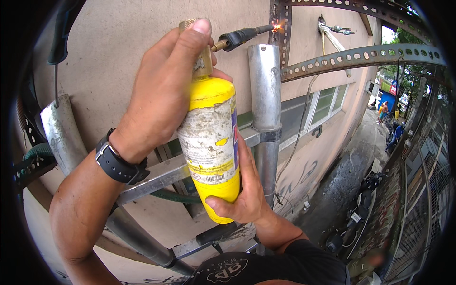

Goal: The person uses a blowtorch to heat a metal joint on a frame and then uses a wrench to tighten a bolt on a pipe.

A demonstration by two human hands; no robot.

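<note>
Well, my left hand (164, 78) is wrapped around the neck (203, 66) of a yellow can (209, 137), its thumb up by the brass knob (185, 23). My right hand (248, 194) is curled around the low part of the can, thumb across the front. The can is right in front of me, a bit tilted, held between both hands. A black nozzle (240, 38) sticks out from its top to the right, and an orange glow (277, 27) shows at the tip, by a metal strip (285, 45) with holes. Just under the nozzle is a grey pipe (265, 85). A black watch (121, 161) is on my left wrist. Behind is a pale wall (118, 38), with windows (324, 113) farther right. Down below, motorbikes (363, 202) stand by a street (339, 180).
</note>
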